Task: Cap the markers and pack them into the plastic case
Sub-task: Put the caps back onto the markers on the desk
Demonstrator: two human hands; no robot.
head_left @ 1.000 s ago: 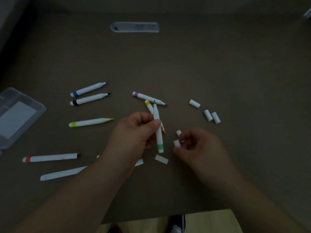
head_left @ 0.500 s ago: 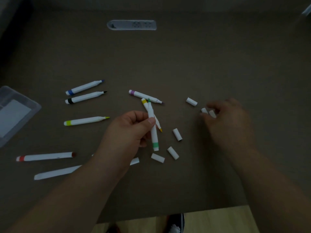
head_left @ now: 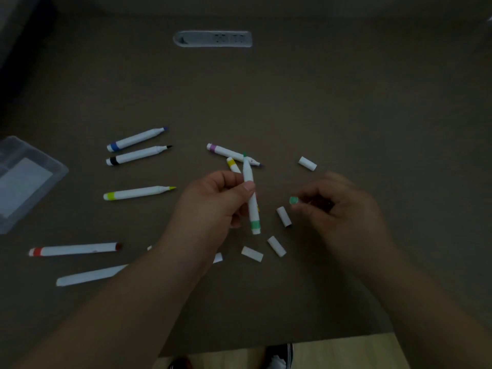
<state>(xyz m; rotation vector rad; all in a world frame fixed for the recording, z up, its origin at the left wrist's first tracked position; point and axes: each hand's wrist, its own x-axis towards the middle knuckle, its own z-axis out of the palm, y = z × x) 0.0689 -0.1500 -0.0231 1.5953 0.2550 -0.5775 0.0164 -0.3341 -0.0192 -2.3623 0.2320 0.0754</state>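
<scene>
- The left hand (head_left: 213,201) pinches a green marker (head_left: 250,194) near mid-barrel, the uncapped tip pointing to 12 o'clock above the brown counter (head_left: 346,115).
- The right hand (head_left: 343,209), blurred, sits at 3 o'clock of the marker, its fingers curled round a green-ended cap (head_left: 294,200).
- The plastic case (head_left: 24,182) lies at the counter's 9 o'clock edge, well apart from both hands.
- Other uncapped markers and loose white caps lie scattered around the hands.
- Judged best: hold the barrel steady, turn the cap's open end toward the tip, line up both axes, then press straight on until seated.
</scene>
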